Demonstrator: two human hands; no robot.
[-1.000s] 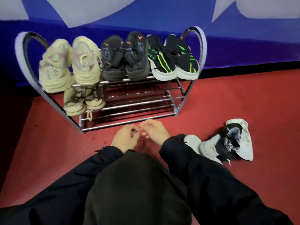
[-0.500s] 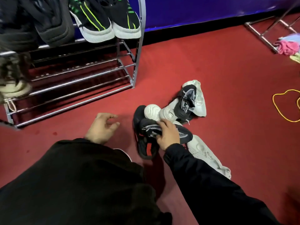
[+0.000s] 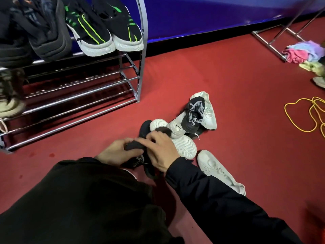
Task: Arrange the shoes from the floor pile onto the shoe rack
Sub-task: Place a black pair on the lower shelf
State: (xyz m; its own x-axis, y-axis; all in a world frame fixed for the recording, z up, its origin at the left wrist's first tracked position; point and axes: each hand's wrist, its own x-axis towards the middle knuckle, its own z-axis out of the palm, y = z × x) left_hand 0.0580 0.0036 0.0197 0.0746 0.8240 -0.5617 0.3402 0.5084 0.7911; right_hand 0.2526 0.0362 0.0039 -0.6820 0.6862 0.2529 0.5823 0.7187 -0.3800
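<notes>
A small pile of shoes lies on the red floor right of the chrome shoe rack [image 3: 82, 95]. My left hand [image 3: 116, 152] and my right hand [image 3: 161, 150] both grip a black sneaker [image 3: 146, 166] at the pile's near left edge; the hands cover most of it. Behind it lie a black-and-white sneaker [image 3: 193, 114], a white sole-up shoe [image 3: 184, 147] and a white sneaker [image 3: 216, 169]. On the rack's top tier sit black shoes with green stripes [image 3: 105, 30] and dark grey shoes [image 3: 44, 32]. A beige shoe [image 3: 8, 103] rests on the lower tier at far left.
The blue wall with a black base runs behind the rack. A yellow cord [image 3: 306, 113] loops on the floor at right. A second metal frame [image 3: 274, 43] and a heap of coloured cloths [image 3: 302, 53] lie at the far right.
My left hand has moved right from the floor onto the black sneaker, joining my right hand. The view shifted from the rack to the pile.
</notes>
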